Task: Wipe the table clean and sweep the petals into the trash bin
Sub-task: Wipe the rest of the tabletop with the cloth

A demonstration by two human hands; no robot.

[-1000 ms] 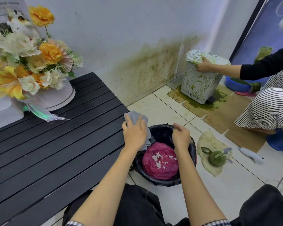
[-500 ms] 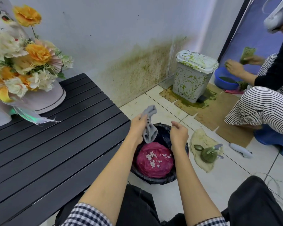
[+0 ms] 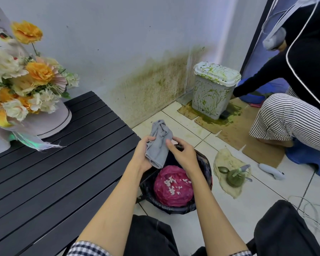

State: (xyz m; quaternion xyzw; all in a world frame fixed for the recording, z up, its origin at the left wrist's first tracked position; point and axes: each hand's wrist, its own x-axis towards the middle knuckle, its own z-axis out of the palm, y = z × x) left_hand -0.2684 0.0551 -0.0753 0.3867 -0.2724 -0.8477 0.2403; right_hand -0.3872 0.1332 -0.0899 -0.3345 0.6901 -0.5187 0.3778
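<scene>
the black tabletop (image 3: 59, 163) is looking wiped. the trash bin (image 3: 207, 163) is sitting beside it with white petals (image 3: 172, 183) inside. the left hand (image 3: 142, 156) is gripping the grey cloth (image 3: 159, 143), now lifted higher, and the right hand (image 3: 183, 156), loosely open, has come over to touch it.

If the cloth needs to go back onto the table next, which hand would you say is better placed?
Left, probably. The left hand already grips the cloth and is nearer the table. The right hand only touches the cloth, over the bin.
</scene>
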